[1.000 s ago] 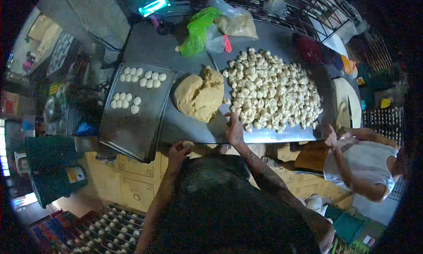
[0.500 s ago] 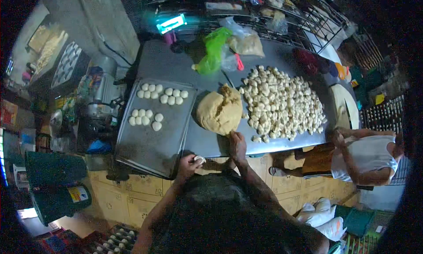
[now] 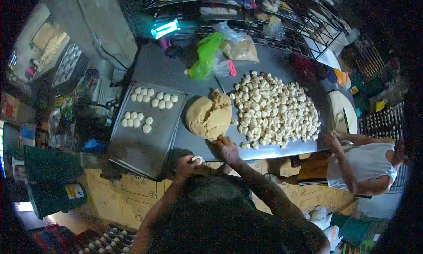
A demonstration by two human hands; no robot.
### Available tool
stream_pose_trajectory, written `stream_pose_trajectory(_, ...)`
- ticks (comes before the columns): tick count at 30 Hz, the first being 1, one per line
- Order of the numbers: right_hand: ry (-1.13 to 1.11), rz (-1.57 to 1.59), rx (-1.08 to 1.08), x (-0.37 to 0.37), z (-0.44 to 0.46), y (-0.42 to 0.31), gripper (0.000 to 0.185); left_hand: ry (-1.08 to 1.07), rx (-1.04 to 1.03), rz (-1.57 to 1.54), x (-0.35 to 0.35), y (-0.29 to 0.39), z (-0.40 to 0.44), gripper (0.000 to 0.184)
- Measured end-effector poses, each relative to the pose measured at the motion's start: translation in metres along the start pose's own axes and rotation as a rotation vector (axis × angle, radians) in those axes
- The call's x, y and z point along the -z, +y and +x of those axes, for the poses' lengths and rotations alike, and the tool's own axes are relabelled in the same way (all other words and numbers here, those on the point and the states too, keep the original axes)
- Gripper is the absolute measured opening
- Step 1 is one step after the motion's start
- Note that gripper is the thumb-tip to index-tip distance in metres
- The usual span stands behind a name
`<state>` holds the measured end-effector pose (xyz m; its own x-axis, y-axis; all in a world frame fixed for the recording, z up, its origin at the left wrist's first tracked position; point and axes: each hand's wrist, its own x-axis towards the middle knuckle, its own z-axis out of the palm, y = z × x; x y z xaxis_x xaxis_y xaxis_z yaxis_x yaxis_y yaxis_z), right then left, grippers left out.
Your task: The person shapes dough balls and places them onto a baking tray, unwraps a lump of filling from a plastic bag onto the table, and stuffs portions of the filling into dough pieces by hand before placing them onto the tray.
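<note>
My left hand [image 3: 187, 166] is closed around a small white dough piece [image 3: 198, 159], held just off the table's front edge. The fingers of my right hand [image 3: 227, 149] are pinched at the lower edge of a large tan doughy mass [image 3: 206, 118], with a bit of it between them. That mass has a rough, broken hollow at its upper right. To its right spreads a big heap of small pale dough pieces [image 3: 277, 111]. On the left lies a dark metal tray [image 3: 141, 155] bearing groups of smooth white dough balls [image 3: 165, 100].
Behind the mass lie a green plastic bag [image 3: 206, 55] and a clear bag [image 3: 241, 50] of pale contents. A person in a white top [image 3: 361, 166] stands at the table's right end, hands near its edge. Metal racks [image 3: 317, 38] line the back. Green bins [image 3: 55, 196] stand at left.
The view has shifted, so the table's things appear farther left. My right hand stays at the mass's lower edge, its fingers now closer in. My left hand still holds the dough piece.
</note>
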<state>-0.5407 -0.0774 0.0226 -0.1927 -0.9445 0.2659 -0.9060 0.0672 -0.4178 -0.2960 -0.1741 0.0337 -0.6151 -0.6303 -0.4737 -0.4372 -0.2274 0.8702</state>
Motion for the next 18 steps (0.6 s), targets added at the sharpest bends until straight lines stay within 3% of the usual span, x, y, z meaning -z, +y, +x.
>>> stream_pose_trajectory(2,-0.009,-0.029,0.066,0.005,0.0,0.005,0.032,0.026,0.002,0.075,-0.02,-0.011,0.009,0.024)
stream_pose_trajectory(5,-0.031,-0.09,0.216,0.022,0.009,0.014,0.033,0.101,-0.124,-0.412,-0.054,-0.046,0.033,0.02)
stream_pose_trajectory(6,-0.1,-0.022,0.193,0.04,0.016,0.01,0.033,0.114,-0.122,-0.417,-0.06,-0.023,0.026,0.02)
stream_pose_trajectory(9,-0.24,0.117,0.162,0.062,0.028,0.013,0.032,0.212,0.068,-0.033,-0.07,0.055,0.006,0.024)
stream_pose_trajectory(10,-0.231,0.272,0.107,0.049,0.024,0.024,0.03,0.224,0.07,-0.034,-0.071,0.018,0.018,0.024)
stream_pose_trajectory(12,-0.211,0.578,-0.012,0.025,0.019,0.039,0.027,0.302,0.135,-0.798,-0.094,-0.031,0.063,0.023)
stream_pose_trajectory(13,-0.212,0.58,-0.011,0.028,0.021,0.031,0.027,0.326,0.164,-1.18,-0.095,-0.067,0.074,0.022)
stream_pose_trajectory(14,-0.159,0.898,-0.26,0.04,0.028,0.013,0.025,0.325,0.165,-1.179,-0.092,-0.038,0.065,0.022)
stream_pose_trajectory(16,-0.01,1.51,-0.776,0.06,0.044,-0.023,0.022,0.19,0.239,-0.797,-0.088,0.041,0.057,0.046)
stream_pose_trajectory(17,0.005,1.509,-0.778,0.061,0.046,-0.033,0.022,0.12,0.271,-0.602,-0.081,0.076,0.045,0.06)
stream_pose_trajectory(18,0.096,1.35,-0.683,0.059,0.046,-0.043,0.024,0.108,0.271,-0.596,-0.078,0.071,0.051,0.06)
